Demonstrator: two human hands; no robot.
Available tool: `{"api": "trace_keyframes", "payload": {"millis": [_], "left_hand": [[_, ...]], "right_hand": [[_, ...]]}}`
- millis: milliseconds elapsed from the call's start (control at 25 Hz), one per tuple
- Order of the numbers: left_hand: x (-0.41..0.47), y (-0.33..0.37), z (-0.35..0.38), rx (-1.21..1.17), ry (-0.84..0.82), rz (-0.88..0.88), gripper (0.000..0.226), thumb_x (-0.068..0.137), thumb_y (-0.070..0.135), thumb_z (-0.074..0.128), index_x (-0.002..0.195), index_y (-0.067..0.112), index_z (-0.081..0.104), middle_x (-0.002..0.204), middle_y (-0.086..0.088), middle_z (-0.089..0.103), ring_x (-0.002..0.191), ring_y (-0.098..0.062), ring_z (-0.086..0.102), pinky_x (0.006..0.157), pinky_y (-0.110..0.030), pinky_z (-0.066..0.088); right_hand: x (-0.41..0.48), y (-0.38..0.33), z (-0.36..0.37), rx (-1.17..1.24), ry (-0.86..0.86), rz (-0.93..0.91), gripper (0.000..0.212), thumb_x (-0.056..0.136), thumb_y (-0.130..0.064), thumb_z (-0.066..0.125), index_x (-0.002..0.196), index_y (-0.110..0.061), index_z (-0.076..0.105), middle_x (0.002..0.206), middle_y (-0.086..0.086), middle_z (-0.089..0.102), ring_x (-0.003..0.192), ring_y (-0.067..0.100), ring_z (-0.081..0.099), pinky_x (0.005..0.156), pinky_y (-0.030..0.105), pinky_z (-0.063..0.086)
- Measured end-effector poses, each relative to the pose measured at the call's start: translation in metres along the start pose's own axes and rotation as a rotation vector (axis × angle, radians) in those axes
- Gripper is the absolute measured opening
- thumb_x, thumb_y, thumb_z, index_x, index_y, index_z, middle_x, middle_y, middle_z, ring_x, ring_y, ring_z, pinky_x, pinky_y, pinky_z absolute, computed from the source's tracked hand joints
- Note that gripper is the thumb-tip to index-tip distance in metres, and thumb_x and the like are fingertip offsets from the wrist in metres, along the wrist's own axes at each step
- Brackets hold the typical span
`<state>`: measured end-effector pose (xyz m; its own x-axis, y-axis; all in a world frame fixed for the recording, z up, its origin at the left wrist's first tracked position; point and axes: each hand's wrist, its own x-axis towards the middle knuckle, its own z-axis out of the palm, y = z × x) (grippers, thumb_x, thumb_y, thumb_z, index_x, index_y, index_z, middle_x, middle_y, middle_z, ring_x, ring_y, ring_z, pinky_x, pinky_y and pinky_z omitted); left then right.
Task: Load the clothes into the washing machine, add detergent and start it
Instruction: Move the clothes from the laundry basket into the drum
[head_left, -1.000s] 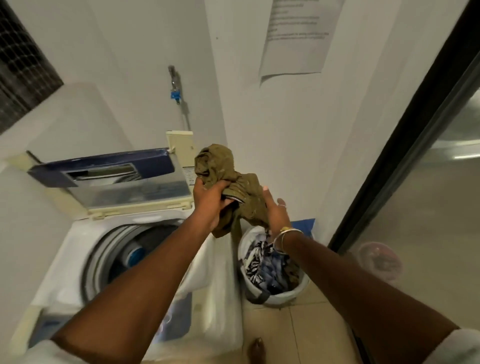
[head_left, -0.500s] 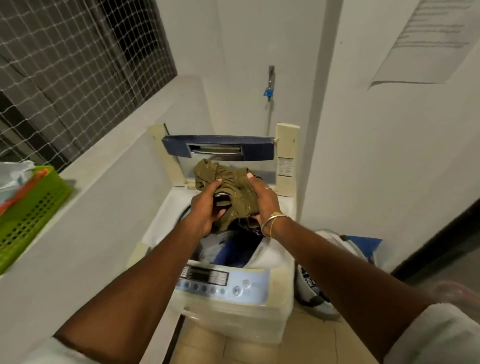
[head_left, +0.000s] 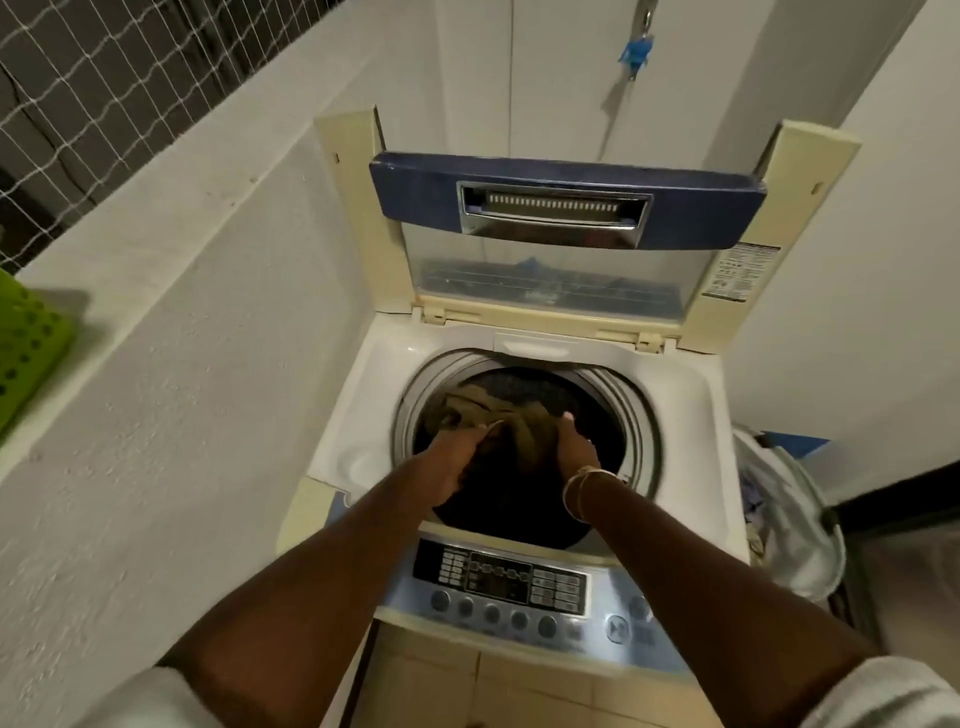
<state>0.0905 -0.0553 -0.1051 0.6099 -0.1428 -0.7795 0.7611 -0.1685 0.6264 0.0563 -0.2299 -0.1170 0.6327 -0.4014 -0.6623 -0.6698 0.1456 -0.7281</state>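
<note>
Closest in, at 6 o'clock, is the blue-grey button panel (head_left: 498, 582) of the cream top-loading washing machine (head_left: 363, 410). Nothing's touching it, so I'd call this the loading stage.

Just past it, both arms reach into the grey-ringed round drum (head_left: 641, 415). The left grip (head_left: 449, 467) has its fingers curled into the olive-green crumpled cloth garment (head_left: 493, 410). The right grip (head_left: 574, 447) (the wrist with the thin gold bangles (head_left: 582, 486)) is closed on the bundle's 3 o'clock side. The garment is inside the drum mouth, toward its 12 o'clock edge. Below it the drum is too dark and blurry to tell what it rests on, if anything.

What I'd do here:
- Go a bit lower before letting go, and open both grips together.
- Loosen the wad so it isn't a tight ball, then spread it around the drum rather than piling it at one edge. That should help the balance on spin.
- Mind the bangles near the drum ring.

At 4 o'clock the white round plastic laundry basket (head_left: 795, 525) looks like it has more fabric in it, so probably more trips.

Further back at 12 o'clock, the clear plastic lid with the navy handle strip (head_left: 550, 275) stands open, so don't bump it. Beyond that, at 1 o'clock, is the metal wall tap with the blue tag (head_left: 635, 52), worth checking before starting.

I can't spot any detergent. It might be in the lime-green perforated plastic basket (head_left: 26, 353) at 9 o'clock, but I can't tell.
</note>
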Motion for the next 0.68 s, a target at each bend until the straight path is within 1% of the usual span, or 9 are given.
{"api": "trace_keyframes", "payload": {"millis": [80, 160, 240, 280, 320, 400, 440, 520, 680], "left_hand": [[0.008, 0.001, -0.01, 0.077, 0.024, -0.03, 0.035, 0.096, 0.037, 0.059, 0.121, 0.011, 0.061, 0.118, -0.012, 0.067, 0.106, -0.029, 0.063, 0.093, -0.04, 0.051], [0.004, 0.011, -0.014, 0.184, 0.056, -0.01, 0.025, 0.095, 0.036, 0.06, 0.109, 0.016, 0.057, 0.116, -0.01, 0.065, 0.104, -0.027, 0.062, 0.087, -0.038, 0.05], [-0.011, 0.03, -0.009, 0.333, 0.076, 0.062, 0.02, 0.094, 0.037, 0.06, 0.098, 0.018, 0.058, 0.108, -0.011, 0.064, 0.096, -0.026, 0.061, 0.081, -0.036, 0.049], [-0.02, 0.041, -0.003, 0.405, 0.075, 0.11, 0.02, 0.094, 0.038, 0.06, 0.095, 0.018, 0.059, 0.104, -0.012, 0.064, 0.091, -0.025, 0.06, 0.078, -0.035, 0.048], [-0.026, 0.05, 0.007, 0.473, 0.069, 0.167, 0.021, 0.095, 0.037, 0.059, 0.093, 0.016, 0.061, 0.102, -0.012, 0.065, 0.089, -0.025, 0.06, 0.078, -0.035, 0.048], [-0.042, 0.067, 0.04, 0.586, 0.06, 0.33, 0.024, 0.094, 0.035, 0.057, 0.089, 0.013, 0.065, 0.098, -0.013, 0.069, 0.088, -0.028, 0.064, 0.085, -0.038, 0.053], [-0.05, 0.072, 0.064, 0.633, 0.063, 0.415, 0.025, 0.092, 0.035, 0.056, 0.088, 0.013, 0.067, 0.095, -0.013, 0.071, 0.089, -0.03, 0.067, 0.088, -0.041, 0.056], [-0.067, 0.076, 0.113, 0.681, 0.07, 0.564, 0.023, 0.091, 0.032, 0.054, 0.091, 0.015, 0.069, 0.091, -0.011, 0.072, 0.088, -0.03, 0.068, 0.087, -0.043, 0.056], [-0.087, 0.07, 0.224, 0.779, 0.001, 0.86, 0.013, 0.093, 0.023, 0.057, 0.098, 0.016, 0.067, 0.093, -0.001, 0.07, 0.085, -0.018, 0.063, 0.077, -0.031, 0.051]], "right_hand": [[0.01, 0.002, 0.002, -0.069, 0.012, 0.086, 0.062, 0.103, -0.047, 0.034, 0.141, 0.001, 0.044, 0.143, 0.022, 0.047, 0.13, 0.039, 0.047, 0.112, 0.041, 0.034], [0.012, -0.005, 0.001, -0.179, -0.028, 0.02, 0.057, 0.101, -0.046, 0.034, 0.137, -0.004, 0.049, 0.138, 0.025, 0.05, 0.123, 0.042, 0.051, 0.108, 0.05, 0.04], [0.018, -0.006, -0.007, -0.281, -0.049, -0.054, 0.065, 0.095, -0.054, 0.033, 0.129, -0.002, 0.053, 0.129, 0.028, 0.056, 0.117, 0.044, 0.056, 0.102, 0.054, 0.045], [0.014, -0.01, -0.014, -0.276, -0.038, -0.061, 0.07, 0.089, -0.06, 0.034, 0.121, -0.002, 0.058, 0.124, 0.027, 0.06, 0.114, 0.043, 0.058, 0.099, 0.054, 0.048], [0.001, -0.018, -0.023, -0.237, -0.021, -0.077, 0.067, 0.083, -0.064, 0.038, 0.108, -0.006, 0.063, 0.117, 0.024, 0.064, 0.11, 0.042, 0.062, 0.096, 0.054, 0.05], [-0.014, -0.027, -0.046, -0.197, 0.041, -0.13, 0.045, 0.082, -0.059, 0.048, 0.08, -0.018, 0.064, 0.101, 0.019, 0.071, 0.098, 0.039, 0.067, 0.091, 0.053, 0.054], [-0.036, -0.039, -0.063, -0.184, 0.097, -0.175, 0.039, 0.083, -0.054, 0.051, 0.074, -0.018, 0.062, 0.094, 0.017, 0.071, 0.091, 0.037, 0.068, 0.088, 0.051, 0.055], [-0.058, -0.05, -0.096, -0.171, 0.224, -0.24, 0.034, 0.084, -0.047, 0.054, 0.077, -0.016, 0.065, 0.09, 0.012, 0.072, 0.087, 0.032, 0.068, 0.087, 0.044, 0.054], [-0.06, -0.048, -0.18, -0.116, 0.382, -0.311, 0.03, 0.088, -0.043, 0.053, 0.094, -0.017, 0.066, 0.092, 0.004, 0.071, 0.091, 0.026, 0.067, 0.083, 0.036, 0.053]]}}
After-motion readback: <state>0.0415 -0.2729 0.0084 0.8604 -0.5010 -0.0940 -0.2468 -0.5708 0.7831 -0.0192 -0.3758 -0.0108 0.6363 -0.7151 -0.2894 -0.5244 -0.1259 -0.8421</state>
